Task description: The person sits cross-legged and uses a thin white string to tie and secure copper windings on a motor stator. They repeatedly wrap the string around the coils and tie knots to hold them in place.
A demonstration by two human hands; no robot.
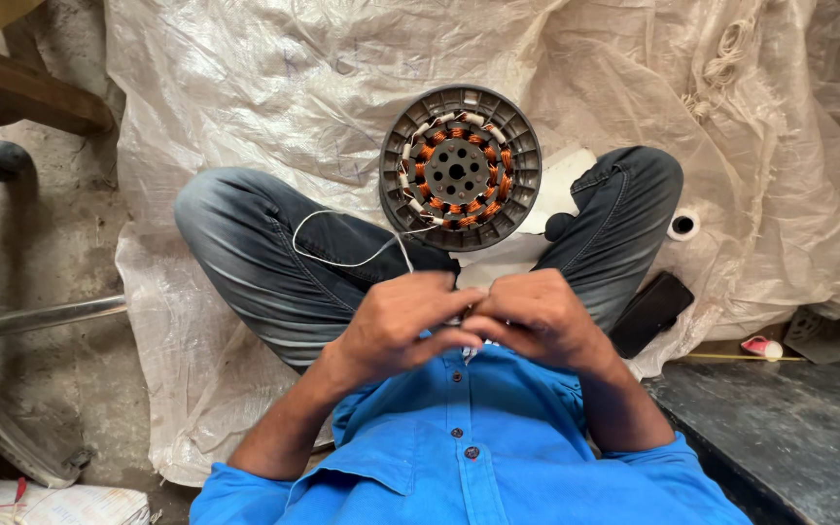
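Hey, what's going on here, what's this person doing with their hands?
A person sits cross-legged on a pale plastic sheet, both hands together over the lap. The left hand and right hand pinch a thin white cord, which loops out across one knee and runs toward a round motor stator with copper windings resting between the legs. A dark phone-like slab and a small white spool lie beside one leg.

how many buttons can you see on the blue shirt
2: both dark buttons sit on the blue shirt placket, one above the other. More may be hidden.
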